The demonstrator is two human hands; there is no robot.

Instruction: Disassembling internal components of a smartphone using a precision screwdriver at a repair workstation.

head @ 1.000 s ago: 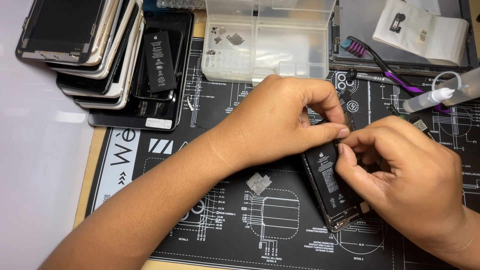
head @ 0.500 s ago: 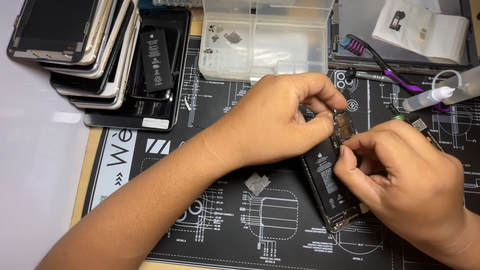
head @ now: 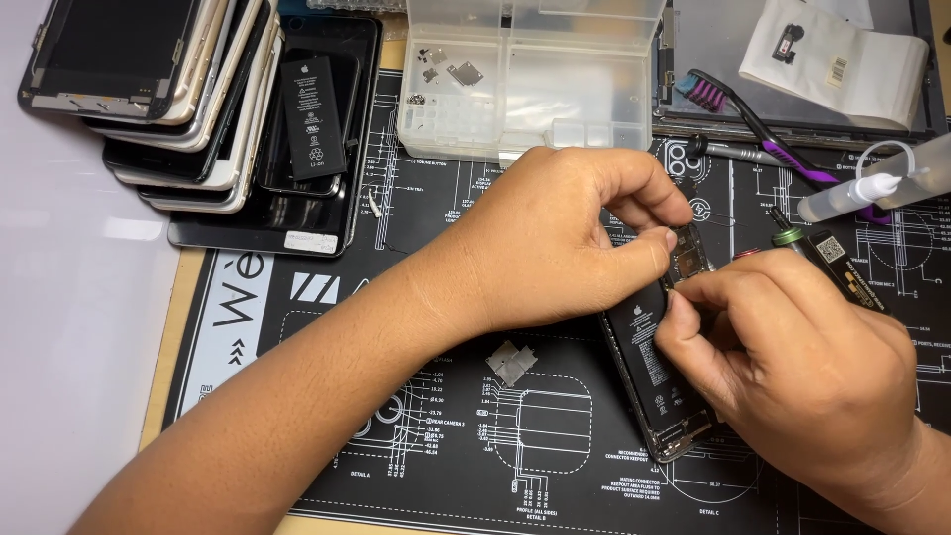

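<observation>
— Where's the phone (head: 654, 372)?
— On the mat (head: 416, 456), under both hands. The left hand (head: 555, 248) pinches its upper edge; the right hand (head: 792, 367) grips its right side, fingers closed.

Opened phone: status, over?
Left hand and right hand both pinching at opened phone on mat. Small metal plate lies apart, nothing blocking.

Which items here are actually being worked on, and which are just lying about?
In hand:
- opened phone, battery showing
- left hand, fingertips at its upper end
- right hand, holding its side

Lying about:
- stack of phones
- loose battery
- clear parts box
- purple brush
- small metal plate
</observation>
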